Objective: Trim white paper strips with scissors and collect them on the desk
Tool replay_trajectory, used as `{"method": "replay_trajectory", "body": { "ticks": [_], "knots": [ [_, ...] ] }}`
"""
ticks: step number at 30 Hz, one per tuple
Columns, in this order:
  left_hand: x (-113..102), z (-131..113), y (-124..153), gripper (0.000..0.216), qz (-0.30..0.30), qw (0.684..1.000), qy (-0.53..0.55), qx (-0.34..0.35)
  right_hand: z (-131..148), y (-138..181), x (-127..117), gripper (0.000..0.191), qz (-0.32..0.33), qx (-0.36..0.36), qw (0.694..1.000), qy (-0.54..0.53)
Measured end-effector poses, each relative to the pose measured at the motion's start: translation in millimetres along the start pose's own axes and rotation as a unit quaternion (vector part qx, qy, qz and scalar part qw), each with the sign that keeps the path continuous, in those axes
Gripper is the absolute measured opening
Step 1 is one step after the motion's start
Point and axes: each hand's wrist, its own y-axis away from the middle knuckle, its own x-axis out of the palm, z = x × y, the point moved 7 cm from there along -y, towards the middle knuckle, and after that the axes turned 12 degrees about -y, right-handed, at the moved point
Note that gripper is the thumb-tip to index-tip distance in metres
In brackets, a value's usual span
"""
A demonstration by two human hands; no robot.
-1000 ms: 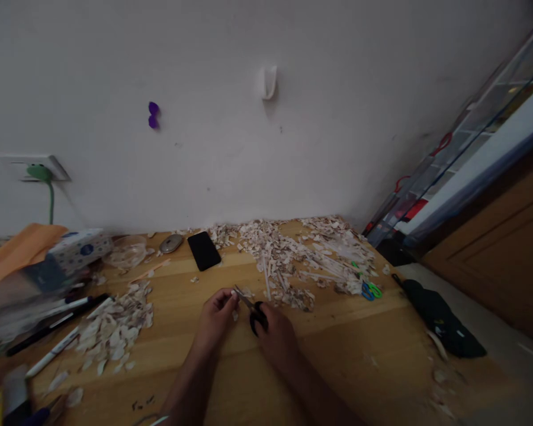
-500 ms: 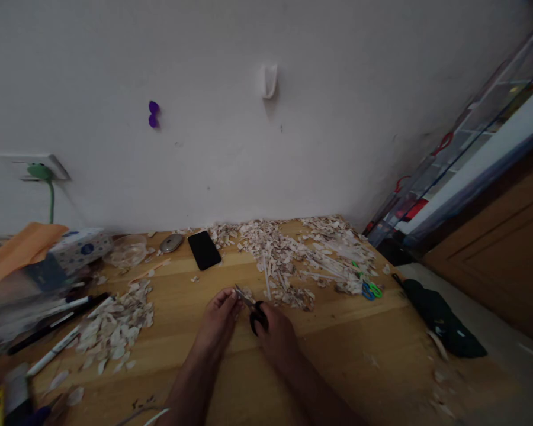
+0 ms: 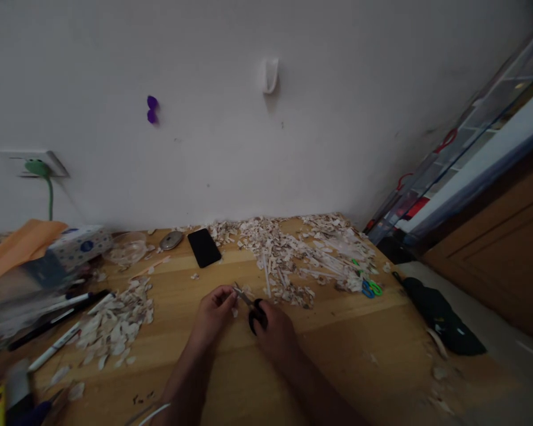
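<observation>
From my remote station I record a black phone (image 3: 204, 248) lying flat on the wooden table (image 3: 177, 307), a silver oval object (image 3: 171, 240) just beside it. Farther left I note a clear plastic bowl (image 3: 127, 251) and a dotted box (image 3: 83, 246). On the wall (image 3: 337, 118) I log a green plug (image 3: 37, 167) seated in its socket (image 3: 55, 163), a purple fixture (image 3: 152, 110) and a white hook (image 3: 269, 90).

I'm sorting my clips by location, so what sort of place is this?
Probably a worktable in a home or small workroom: a wooden tabletop against a wall with a socket, heaps of pale scraps, and black-handled scissors in the right hand.
</observation>
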Motion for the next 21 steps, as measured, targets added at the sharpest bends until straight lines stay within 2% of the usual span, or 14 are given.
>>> {"method": "replay_trajectory", "body": {
  "ticks": [5,12,14,17,21],
  "knots": [
    [-4.4,-8.9,0.1,0.026,0.000,0.998,-0.054,0.028,3.7,1.0,-1.5,0.020,0.010,-0.001,1.000,0.005],
    [-16.6,-24.2,3.6,0.013,-0.041,0.993,-0.085,0.067,-0.2,-1.0,-0.6,0.023,0.014,-0.006,1.000,0.004],
    [-17.1,-19.2,1.8,0.017,-0.039,0.996,-0.066,0.048,-4.5,-2.4,0.0,0.022,0.006,-0.007,1.000,-0.012],
    [-14.7,-1.9,-1.9,0.027,-0.031,0.999,-0.017,-0.005,-11.3,-4.4,-3.7,0.021,-0.039,-0.011,0.996,-0.080],
    [-10.3,17.3,-4.4,0.035,-0.034,0.998,0.053,-0.031,-17.1,-5.8,-8.2,0.018,-0.083,-0.014,0.982,-0.170]
  ]
}}
